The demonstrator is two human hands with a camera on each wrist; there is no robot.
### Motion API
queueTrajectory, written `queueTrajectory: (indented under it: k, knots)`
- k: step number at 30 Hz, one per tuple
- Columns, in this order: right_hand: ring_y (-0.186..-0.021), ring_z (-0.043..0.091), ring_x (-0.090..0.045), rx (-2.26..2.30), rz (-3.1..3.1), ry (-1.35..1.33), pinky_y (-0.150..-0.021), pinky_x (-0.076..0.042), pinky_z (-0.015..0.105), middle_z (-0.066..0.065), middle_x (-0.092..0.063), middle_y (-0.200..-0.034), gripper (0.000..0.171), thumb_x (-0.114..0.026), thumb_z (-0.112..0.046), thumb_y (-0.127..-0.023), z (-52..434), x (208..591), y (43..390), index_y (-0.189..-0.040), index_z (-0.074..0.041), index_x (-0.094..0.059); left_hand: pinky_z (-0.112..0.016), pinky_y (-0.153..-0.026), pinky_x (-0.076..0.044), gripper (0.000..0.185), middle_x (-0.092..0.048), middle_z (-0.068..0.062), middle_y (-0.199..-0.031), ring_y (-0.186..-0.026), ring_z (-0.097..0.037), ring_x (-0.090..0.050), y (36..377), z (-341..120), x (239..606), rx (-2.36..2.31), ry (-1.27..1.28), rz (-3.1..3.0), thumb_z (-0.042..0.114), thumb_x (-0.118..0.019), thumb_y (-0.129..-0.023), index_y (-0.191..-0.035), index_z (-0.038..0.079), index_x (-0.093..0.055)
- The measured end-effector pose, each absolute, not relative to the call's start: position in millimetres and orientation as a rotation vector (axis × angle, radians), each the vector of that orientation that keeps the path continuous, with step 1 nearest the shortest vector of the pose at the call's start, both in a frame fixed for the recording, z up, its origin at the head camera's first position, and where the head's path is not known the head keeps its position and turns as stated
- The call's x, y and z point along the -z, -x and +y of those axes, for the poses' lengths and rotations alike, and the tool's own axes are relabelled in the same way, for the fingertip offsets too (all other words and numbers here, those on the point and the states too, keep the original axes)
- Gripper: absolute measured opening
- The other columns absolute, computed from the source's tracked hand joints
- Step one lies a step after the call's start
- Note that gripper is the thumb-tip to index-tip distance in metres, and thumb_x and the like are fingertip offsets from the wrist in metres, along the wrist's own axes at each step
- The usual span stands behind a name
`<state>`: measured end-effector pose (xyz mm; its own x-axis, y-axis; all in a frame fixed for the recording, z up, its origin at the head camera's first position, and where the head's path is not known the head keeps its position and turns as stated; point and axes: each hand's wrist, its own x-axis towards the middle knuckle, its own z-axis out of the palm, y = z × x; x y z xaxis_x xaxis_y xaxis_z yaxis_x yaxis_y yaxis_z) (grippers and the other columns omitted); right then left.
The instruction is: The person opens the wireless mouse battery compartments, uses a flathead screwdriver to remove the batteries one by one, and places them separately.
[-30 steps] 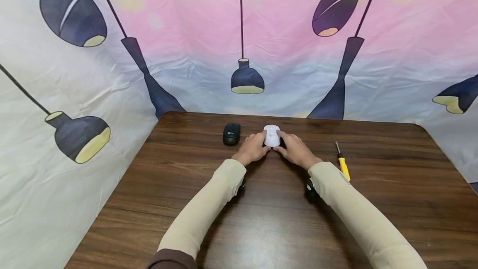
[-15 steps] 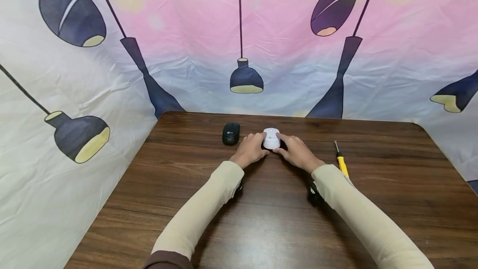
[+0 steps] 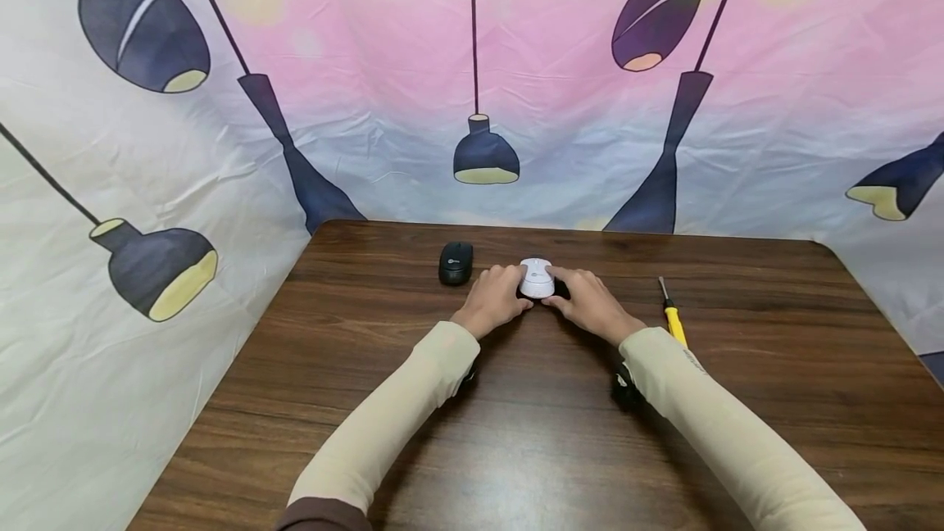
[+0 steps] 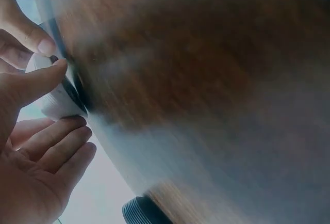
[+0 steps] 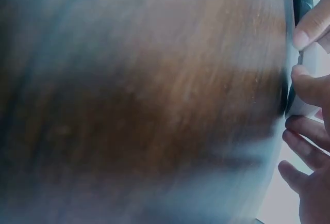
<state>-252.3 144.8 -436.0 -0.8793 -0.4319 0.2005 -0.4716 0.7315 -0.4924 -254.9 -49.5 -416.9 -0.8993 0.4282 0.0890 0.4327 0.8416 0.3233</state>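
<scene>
I hold the white mouse (image 3: 537,278) between both hands, near the far middle of the wooden counter (image 3: 516,433). My left hand (image 3: 496,298) pinches its left side, my right hand (image 3: 592,303) its right, fingers curled around it. The black mouse (image 3: 456,262) sits just left (untouched); a yellow screwdriver (image 3: 673,315) lies right.

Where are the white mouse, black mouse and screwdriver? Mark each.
white mouse (image 3: 536,278), head view, on its top shell.
black mouse (image 3: 456,262), head view, on its back.
screwdriver (image 3: 674,324), head view, on its yellow handle.
</scene>
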Motion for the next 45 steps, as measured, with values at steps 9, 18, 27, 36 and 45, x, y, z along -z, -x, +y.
queueTrajectory:
  k: [9,18,27,36,45]
  knots:
    - [-0.109,0.037,-0.066,-0.802,-2.823,-0.8,-0.086,-0.06,0.048,0.027,-0.063,-0.131,0.058,-0.077,-0.019,-0.093,144.0,438.5,246.2,-0.14,0.007,-0.055,-0.037,-0.081,-0.062,0.035,-0.074,-0.012,-0.111,-0.097,-0.027,-0.071,250.0,-52.7,415.4,0.534,0.665,-2.963,0.014,-0.082,-0.088,-0.12,0.007,-0.07]
    - [-0.113,0.037,-0.064,-0.786,-2.802,-0.806,-0.092,-0.057,0.053,0.024,-0.064,-0.129,0.059,-0.079,-0.019,-0.091,146.0,437.3,241.2,-0.14,0.004,-0.057,-0.036,-0.081,-0.062,0.034,-0.073,-0.01,-0.114,-0.099,-0.024,-0.071,242.1,-54.6,415.1,0.544,0.685,-2.954,0.022,-0.078,-0.092,-0.122,0.009,-0.07]
    - [-0.11,0.035,-0.065,-0.781,-2.767,-0.805,-0.089,-0.059,0.051,0.021,-0.066,-0.127,0.052,-0.077,-0.011,-0.092,149.9,437.5,235.5,-0.138,0.002,-0.059,-0.036,-0.082,-0.063,0.042,-0.072,-0.012,-0.117,-0.099,-0.025,-0.071,234.4,-53.5,412.8,0.569,0.697,-2.926,0.02,-0.081,-0.09,-0.128,0.006,-0.068]
    - [-0.103,0.034,-0.067,-0.753,-2.663,-0.834,-0.08,-0.059,0.049,0.018,-0.07,-0.118,0.048,-0.074,-0.006,-0.093,154.3,434.1,230.0,-0.139,0.0,-0.06,-0.037,-0.081,-0.063,0.045,-0.071,-0.012,-0.122,-0.099,-0.025,-0.071,229.2,-55.6,410.0,0.601,0.713,-2.875,0.017,-0.074,-0.095,-0.137,0.006,-0.063]
    - [-0.082,0.024,-0.062,-0.752,-2.585,-0.856,-0.065,-0.053,0.038,0.014,-0.066,-0.108,0.041,-0.071,-0.006,-0.095,157.4,429.0,226.1,-0.135,-0.002,-0.063,-0.034,-0.069,-0.062,0.035,-0.074,-0.009,-0.113,-0.085,-0.021,-0.072,224.2,-58.1,404.6,0.583,0.762,-2.827,0.024,-0.065,-0.101,-0.133,0.012,-0.065]
